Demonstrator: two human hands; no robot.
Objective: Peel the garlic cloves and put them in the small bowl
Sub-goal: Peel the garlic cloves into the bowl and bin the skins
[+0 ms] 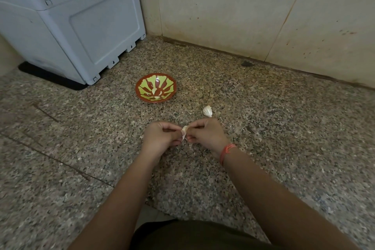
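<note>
The garlic clove [184, 132] in the grip is cream-white. Just beyond the grip, to its right, a garlic piece [207, 111] is white with faint ribbed streaks. Farther beyond and slightly left, the small bowl [138, 85] is brick red with lime-yellow petal shapes fanning from its centre (the pale bits inside nearly match them). Behind the grip an orange-red thread [227, 151] bands the right wrist. Beneath the grip the counter [284, 128] is grey-brown granite flecked black and white. Far beyond, the wall [223, 16] is beige with rusty spots.

Garlic clove [184, 131] mostly covered by fingers [170, 127] — grey box [60, 16] cropped.
</note>
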